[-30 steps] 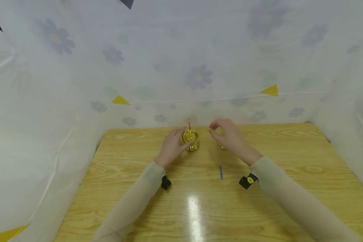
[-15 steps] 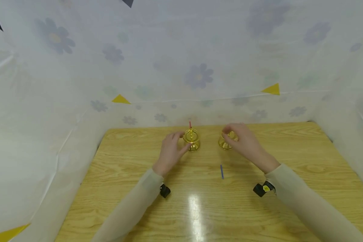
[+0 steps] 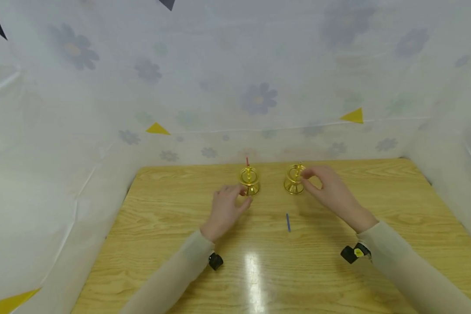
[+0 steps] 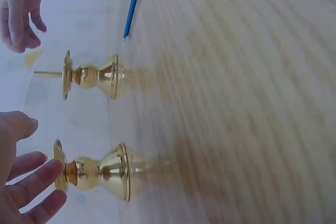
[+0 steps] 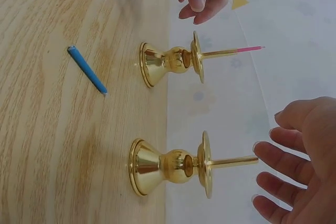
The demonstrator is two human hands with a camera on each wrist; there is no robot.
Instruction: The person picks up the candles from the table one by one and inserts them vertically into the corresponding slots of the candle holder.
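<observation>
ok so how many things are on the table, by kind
gold candle holders: 2, left one, right one
candles: 2, a pink one standing in the left holder and a blue one lying loose on the table
total: 4

Two shiny gold metal candle holders (image 3: 248, 181) (image 3: 294, 179) stand apart on the light wooden bench (image 3: 396, 205), with an open gap between them. A small blue stick (image 3: 288, 222) lies on the bench nearer the person. A flowered white sheet (image 3: 259, 100) rises close behind the candle holders.
</observation>
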